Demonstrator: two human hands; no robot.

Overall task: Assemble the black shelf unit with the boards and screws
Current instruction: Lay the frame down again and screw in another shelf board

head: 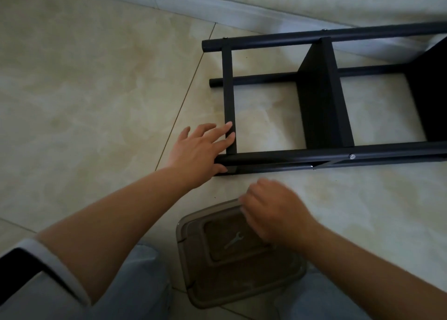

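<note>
The black shelf unit (321, 94) lies on its side on the tiled floor, with round poles and upright boards between them. My left hand (200, 147) rests with straight fingers on the end board (229, 97) and the near pole (314, 155) at the unit's left corner. My right hand (271, 208) hovers blurred over a brown plastic tray (212, 283), fingers curled; what it holds, if anything, is hidden. A small silver wrench (234, 239) lies in the tray. A screw head (352, 156) shows on the near pole.
A grey baseboard and wall (217, 7) run along the back. My knees in light trousers (135, 290) frame the tray at the bottom. Pale floor tiles (84, 89) spread to the left of the unit.
</note>
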